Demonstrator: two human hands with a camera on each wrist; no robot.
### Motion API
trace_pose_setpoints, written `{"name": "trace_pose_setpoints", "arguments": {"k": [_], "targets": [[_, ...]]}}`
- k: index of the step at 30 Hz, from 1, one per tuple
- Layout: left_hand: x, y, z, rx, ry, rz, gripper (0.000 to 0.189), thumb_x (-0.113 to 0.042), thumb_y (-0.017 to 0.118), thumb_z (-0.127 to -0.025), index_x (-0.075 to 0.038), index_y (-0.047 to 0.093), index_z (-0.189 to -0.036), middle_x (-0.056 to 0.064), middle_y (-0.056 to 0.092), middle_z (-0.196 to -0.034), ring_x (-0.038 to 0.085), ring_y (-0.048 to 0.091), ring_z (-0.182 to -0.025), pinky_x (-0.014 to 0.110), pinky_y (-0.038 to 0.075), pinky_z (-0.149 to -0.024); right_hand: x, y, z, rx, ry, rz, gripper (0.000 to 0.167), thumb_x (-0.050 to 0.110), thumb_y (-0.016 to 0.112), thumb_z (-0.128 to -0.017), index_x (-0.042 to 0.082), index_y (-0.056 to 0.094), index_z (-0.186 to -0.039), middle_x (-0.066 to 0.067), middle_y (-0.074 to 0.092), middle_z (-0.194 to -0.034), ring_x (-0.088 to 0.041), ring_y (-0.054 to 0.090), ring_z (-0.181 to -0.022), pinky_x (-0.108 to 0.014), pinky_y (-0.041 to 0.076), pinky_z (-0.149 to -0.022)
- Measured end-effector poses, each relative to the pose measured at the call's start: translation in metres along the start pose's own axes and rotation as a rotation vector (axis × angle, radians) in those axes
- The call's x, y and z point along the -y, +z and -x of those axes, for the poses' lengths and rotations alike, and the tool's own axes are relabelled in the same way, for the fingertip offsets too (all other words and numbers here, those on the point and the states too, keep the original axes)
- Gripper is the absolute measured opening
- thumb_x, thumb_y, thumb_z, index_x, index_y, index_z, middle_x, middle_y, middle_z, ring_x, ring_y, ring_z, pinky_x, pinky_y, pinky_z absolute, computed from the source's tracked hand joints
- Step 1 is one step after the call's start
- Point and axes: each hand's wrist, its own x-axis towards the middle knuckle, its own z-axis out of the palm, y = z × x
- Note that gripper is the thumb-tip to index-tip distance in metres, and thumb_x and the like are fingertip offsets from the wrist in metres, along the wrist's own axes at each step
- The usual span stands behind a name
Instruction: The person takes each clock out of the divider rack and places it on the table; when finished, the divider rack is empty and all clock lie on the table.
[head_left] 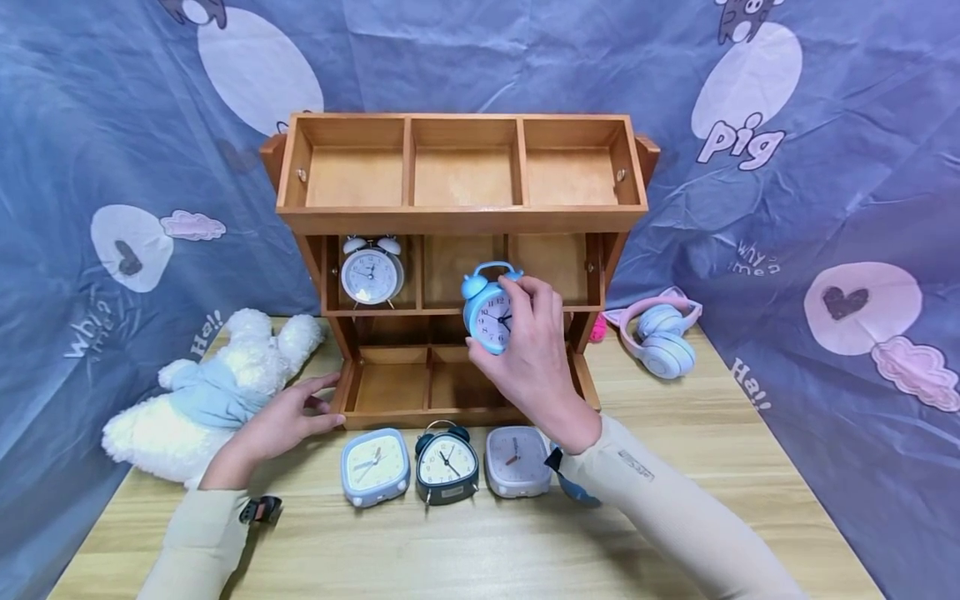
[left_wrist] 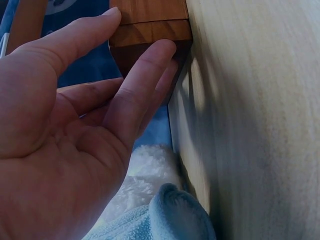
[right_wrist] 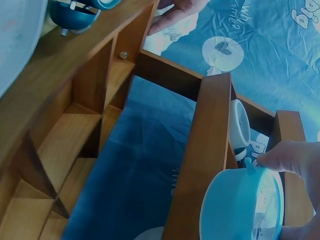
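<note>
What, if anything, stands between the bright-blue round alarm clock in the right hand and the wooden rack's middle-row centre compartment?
Only the brown wooden front lip might: the bright-blue round alarm clock overlaps it in the head view, so may need lifting over. Nothing else visible blocks the compartment.

From afar, I view a smooth, plastic-looking blue twin-bell alarm clock (head_left: 491, 322), satin-smooth wooden shelf unit (head_left: 461, 222), fluffy plush toy (head_left: 146, 442) and creased cloth backdrop (head_left: 480, 50).
</note>
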Motion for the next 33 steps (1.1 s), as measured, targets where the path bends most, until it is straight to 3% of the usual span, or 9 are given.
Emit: {"name": "trace_pose_setpoints", "arguments": {"k": [11, 22, 33], "targets": [[0.0, 0.002, 0.001, -0.002, 0.015, 0.003, 0.079, -0.025, 0.083, -0.103, 0.009, 0.046, -0.165, 0.027, 0.072, -0.139, 0.027, 0.074, -0.112, 0.029, 0.058, -0.08, -0.018, -0.018, 0.022, 0.062, 0.065, 0.021, 0.086, 0.023, 0.099, -0.081, -0.002, 0.058, -0.153, -0.026, 0.051, -0.148, -0.046, 0.049, -0.134, -0.056, 0.053, -0.103], [-0.001, 0.001, 0.0, 0.007, 0.008, 0.005, 0.08, -0.026, 0.084, -0.103, 0.008, 0.046, -0.165, 0.024, 0.075, -0.131, 0.026, 0.073, -0.111, 0.029, 0.057, -0.079, -0.037, -0.038, 0.037, 0.099, 0.127, 0.009, 0.087, 0.023, 0.099, -0.078, 0.002, 0.059, -0.153, -0.026, 0.052, -0.146, -0.046, 0.047, -0.135, -0.055, 0.053, -0.102], [0.001, -0.001, 0.001, 0.012, -0.008, 0.023, 0.081, -0.028, 0.082, -0.104, 0.006, 0.045, -0.167, 0.023, 0.075, -0.132, 0.026, 0.073, -0.114, 0.029, 0.059, -0.08, -0.055, -0.058, 0.055, 0.158, 0.136, 0.008, 0.089, 0.018, 0.098, -0.078, -0.001, 0.058, -0.156, -0.027, 0.052, -0.144, -0.048, 0.044, -0.144, -0.064, 0.047, -0.117]]}}
